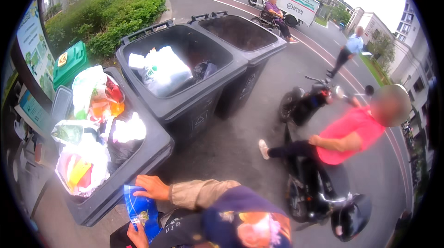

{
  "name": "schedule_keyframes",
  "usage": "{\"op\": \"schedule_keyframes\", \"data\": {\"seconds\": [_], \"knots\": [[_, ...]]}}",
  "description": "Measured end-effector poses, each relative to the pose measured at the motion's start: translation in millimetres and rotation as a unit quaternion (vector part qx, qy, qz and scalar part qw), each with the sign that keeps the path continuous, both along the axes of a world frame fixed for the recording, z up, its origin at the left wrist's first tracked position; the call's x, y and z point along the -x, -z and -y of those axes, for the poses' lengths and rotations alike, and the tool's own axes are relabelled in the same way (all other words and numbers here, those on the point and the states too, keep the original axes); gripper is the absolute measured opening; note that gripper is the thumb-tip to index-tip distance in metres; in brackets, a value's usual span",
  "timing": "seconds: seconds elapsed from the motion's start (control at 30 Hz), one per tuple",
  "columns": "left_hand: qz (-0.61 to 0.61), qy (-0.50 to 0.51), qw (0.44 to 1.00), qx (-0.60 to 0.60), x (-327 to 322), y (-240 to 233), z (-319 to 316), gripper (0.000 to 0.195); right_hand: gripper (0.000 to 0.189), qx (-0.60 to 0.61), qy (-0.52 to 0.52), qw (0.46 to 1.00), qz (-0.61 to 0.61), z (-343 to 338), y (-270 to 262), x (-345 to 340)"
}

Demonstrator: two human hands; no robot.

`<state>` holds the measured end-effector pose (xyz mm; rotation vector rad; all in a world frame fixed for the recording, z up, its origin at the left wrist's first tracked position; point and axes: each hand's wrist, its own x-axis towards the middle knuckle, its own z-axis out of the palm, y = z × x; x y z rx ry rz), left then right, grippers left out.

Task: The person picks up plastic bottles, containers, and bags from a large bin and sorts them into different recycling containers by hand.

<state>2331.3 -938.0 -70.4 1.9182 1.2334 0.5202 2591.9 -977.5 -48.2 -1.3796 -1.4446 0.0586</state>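
My right hand (151, 187), in a beige sleeve, grips the upper end of a shiny blue plastic packet (140, 210) beside the near corner of a dark grey wheeled bin (158, 151). Low in the view, my left hand (138, 236) pinches the packet's lower part, its thumb on the front. The packet has a pale printed or see-through patch; its contents cannot be told. White plastic bags (86, 158) of rubbish, an orange-red bag (107, 106) and a dark bag (121, 151) fill the bin. A navy floral cloth (246, 216) lies near my right sleeve.
A second open bin (194, 99) holds a white bag (166, 71); a third (263, 52) stands beyond. A green bin (71, 64) is at left. A person in red (347, 140) straddles a black scooter (305, 185) at right. Other people and a white delivery vehicle (295, 2) are farther back.
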Motion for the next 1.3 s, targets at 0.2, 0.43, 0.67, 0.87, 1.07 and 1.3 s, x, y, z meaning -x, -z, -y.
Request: {"op": "schedule_keyframes", "data": {"seconds": [0.2, 0.43, 0.67, 0.87, 1.07, 1.3], "knots": [[0.132, -0.012, 0.985, 0.109, 5.7, 40.2, -2.8, 0.023, 0.023, -0.055, 0.037, 0.998, -0.01, 3.3, -19.9, -9.8], [-0.043, 0.18, 0.957, 0.225, -62.2, 12.1, -16.9, 0.035, 0.025, -0.035, 0.148, 0.985, -0.078, 48.3, -19.3, -48.5], [0.015, 0.29, 0.924, 0.25, -143.7, 17.2, 19.2, 0.035, 0.026, -0.062, 0.245, 0.961, -0.109, 101.4, -8.9, -93.5], [0.088, 0.242, 0.912, 0.321, -187.5, 7.7, 50.9, 0.027, 0.026, -0.017, 0.318, 0.933, -0.168, 130.0, 5.9, -116.2], [0.124, 0.117, 0.927, 0.333, -213.1, 17.7, 51.3, 0.031, 0.076, 0.072, 0.337, 0.937, -0.064, 176.5, 0.9, -99.3], [0.096, 0.149, 0.905, 0.387, -235.3, 30.1, 79.3, 0.035, 0.075, 0.169, 0.257, 0.916, -0.258, 215.2, 37.6, -30.7]]}}
